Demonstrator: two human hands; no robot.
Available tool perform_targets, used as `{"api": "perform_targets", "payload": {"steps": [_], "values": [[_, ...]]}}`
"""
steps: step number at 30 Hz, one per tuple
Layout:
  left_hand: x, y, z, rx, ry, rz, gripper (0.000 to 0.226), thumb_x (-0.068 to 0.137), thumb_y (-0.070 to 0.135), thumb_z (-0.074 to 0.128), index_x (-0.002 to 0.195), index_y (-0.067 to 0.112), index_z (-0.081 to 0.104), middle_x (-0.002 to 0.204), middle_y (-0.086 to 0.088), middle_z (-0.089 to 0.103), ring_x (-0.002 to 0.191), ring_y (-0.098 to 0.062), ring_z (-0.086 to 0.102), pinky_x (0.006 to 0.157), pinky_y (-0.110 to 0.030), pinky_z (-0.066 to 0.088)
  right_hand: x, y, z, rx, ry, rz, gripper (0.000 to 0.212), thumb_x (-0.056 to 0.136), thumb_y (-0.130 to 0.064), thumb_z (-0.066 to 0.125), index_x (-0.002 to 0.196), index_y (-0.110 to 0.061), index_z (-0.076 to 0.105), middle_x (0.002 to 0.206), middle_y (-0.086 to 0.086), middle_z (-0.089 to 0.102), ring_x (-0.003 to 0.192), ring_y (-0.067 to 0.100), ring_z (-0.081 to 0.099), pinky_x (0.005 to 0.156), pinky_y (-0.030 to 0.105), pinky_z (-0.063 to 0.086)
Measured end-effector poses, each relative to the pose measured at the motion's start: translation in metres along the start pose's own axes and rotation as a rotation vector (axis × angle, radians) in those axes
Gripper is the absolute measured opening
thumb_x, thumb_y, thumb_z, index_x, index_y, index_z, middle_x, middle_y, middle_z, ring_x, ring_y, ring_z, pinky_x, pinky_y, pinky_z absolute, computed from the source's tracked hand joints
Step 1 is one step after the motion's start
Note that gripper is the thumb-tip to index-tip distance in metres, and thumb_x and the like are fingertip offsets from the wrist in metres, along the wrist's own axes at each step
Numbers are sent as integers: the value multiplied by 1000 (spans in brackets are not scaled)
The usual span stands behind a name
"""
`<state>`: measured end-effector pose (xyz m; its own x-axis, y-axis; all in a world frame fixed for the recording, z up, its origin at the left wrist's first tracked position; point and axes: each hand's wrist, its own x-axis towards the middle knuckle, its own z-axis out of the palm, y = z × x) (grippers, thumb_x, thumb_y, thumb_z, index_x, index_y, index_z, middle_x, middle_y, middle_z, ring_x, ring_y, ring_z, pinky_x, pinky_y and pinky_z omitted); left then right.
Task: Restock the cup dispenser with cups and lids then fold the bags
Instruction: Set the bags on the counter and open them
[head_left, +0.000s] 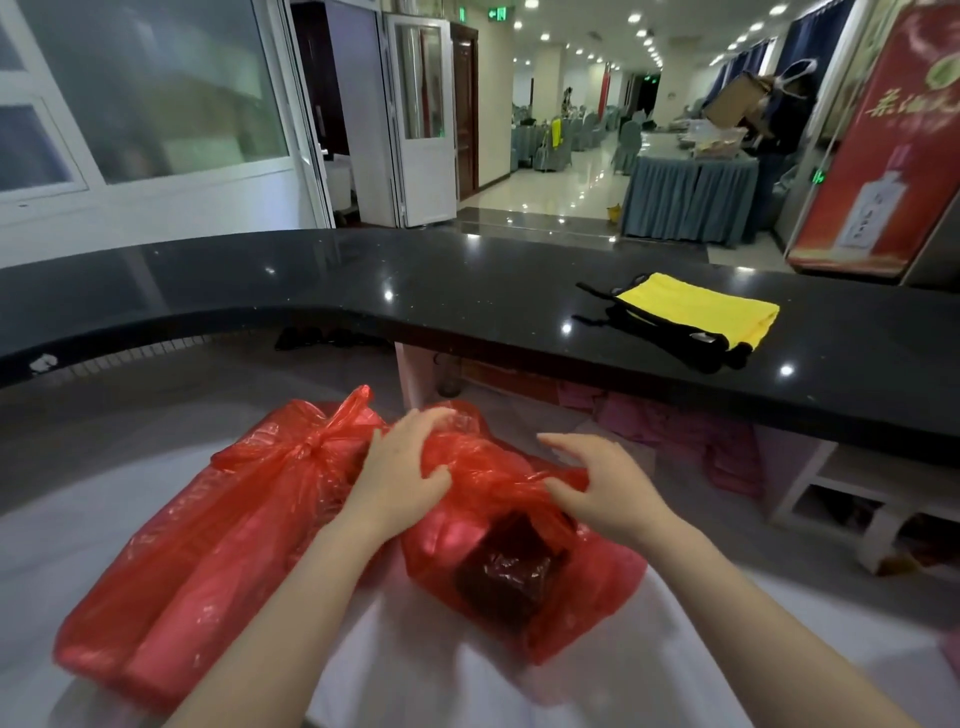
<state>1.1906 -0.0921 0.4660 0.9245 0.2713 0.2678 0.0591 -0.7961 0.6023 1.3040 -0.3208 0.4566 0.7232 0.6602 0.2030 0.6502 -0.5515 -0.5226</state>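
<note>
I am working at the top of the nearer red bag, which is lying on the white counter in front of me. My left hand is curling its grip over the bunched plastic at the bag's mouth, thumb and fingers pinching it. My right hand is pinching the film with thumb and lower fingers, the upper fingers spreading above it.

The film is looking thin: if I am pulling the two sides apart too hard, it could tear instead of opening. The dark bundle inside could also be sliding out toward the counter's edge if I am tipping the bag.

I am counting two red bags: this one, and a knotted red bag lying just beside it on my left. Whether they are holding cups or lids I cannot tell. No dispenser is showing.
</note>
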Motion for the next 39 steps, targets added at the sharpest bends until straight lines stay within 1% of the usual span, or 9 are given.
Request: {"api": "perform_targets", "payload": {"steps": [3,5,8,14,21,25,31,36,39], "values": [[1,3,10,257,-87,-13,43,83,42,66,123,39,52,122,17,56,125,-9,45,116,-53,7,2,-10,10,-231,-169,-24,54,79,-53,65,130,-37,54,124,-11,61,119,13,52,110,45,31],[0,-1,12,275,-59,-6,15,84,38,67,95,40,57,97,19,61,102,-9,57,106,-40,34,-1,-9,12,-278,-144,-33,35,85,-40,65,119,-34,63,114,-9,63,112,16,55,103,36,37],[-1,-7,14,39,59,-61,24,80,18,68,76,35,50,76,16,58,74,-3,56,63,-19,38,-6,-1,11,-243,-14,-30,22,87,-19,61,106,-28,67,104,-6,63,103,18,57,87,33,44],[6,-29,6,-449,452,-375,34,80,-5,62,70,24,46,73,7,49,66,-10,46,57,-9,37,-9,18,-6,-358,151,-16,27,65,5,57,67,-22,55,76,1,61,78,31,59,66,29,27],[6,-26,-10,-219,120,-205,71,70,-20,36,40,38,64,99,15,58,94,2,49,88,-17,32,-21,44,-16,-294,-353,209,29,81,-11,57,77,-39,63,155,-2,27,144,21,17,110,38,31],[0,-22,-1,93,47,-116,61,75,-11,42,56,39,72,118,10,58,113,-9,49,97,-29,38,-24,34,-15,-178,-268,179,44,81,-46,64,124,-40,56,157,-3,18,145,21,6,116,41,16],[-5,-26,2,278,-100,-59,32,95,15,49,121,18,66,135,-2,50,123,-22,49,100,-31,37,-24,8,9,-532,-197,15,70,73,-81,45,132,-44,49,125,-4,36,125,21,28,108,39,21],[-8,-22,7,260,-256,-280,102,80,40,74,152,13,7,157,-9,2,129,-37,44,104,-40,39,-26,13,16,-550,-319,338,81,81,-80,11,93,-26,71,122,-1,48,126,24,33,111,62,9],[-9,-23,10,245,-184,-384,110,81,39,72,152,14,-9,158,-12,-5,130,-40,43,105,-42,38,-30,15,14,-595,-290,318,83,83,-77,13,85,-18,70,121,-3,53,128,22,34,110,67,0]]}}
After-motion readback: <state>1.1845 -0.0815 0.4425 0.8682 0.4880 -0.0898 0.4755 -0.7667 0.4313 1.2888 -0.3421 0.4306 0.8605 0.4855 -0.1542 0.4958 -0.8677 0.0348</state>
